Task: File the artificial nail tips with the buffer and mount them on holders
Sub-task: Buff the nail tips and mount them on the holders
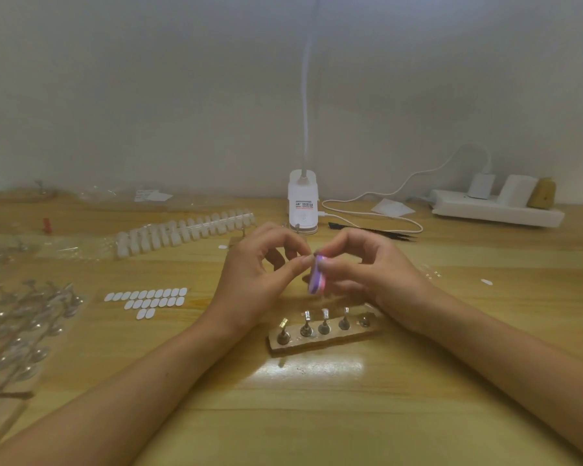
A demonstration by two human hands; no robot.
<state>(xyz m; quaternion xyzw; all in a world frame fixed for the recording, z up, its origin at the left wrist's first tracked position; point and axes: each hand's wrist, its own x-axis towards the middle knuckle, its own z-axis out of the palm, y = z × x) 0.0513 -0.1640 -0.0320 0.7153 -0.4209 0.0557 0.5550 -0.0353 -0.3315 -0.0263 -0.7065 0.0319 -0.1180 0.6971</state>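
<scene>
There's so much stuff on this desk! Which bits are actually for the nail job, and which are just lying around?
In use: purple buffer in right hand, nail tip pinched in left hand, strip of nail tips, holder stand, adhesive tabs.
Lying about: desk lamp, power strip, black pointed tool.

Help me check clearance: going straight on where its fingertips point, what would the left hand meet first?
The purple buffer in the right hand; the left hand seems almost against it, depth unclear.
</scene>
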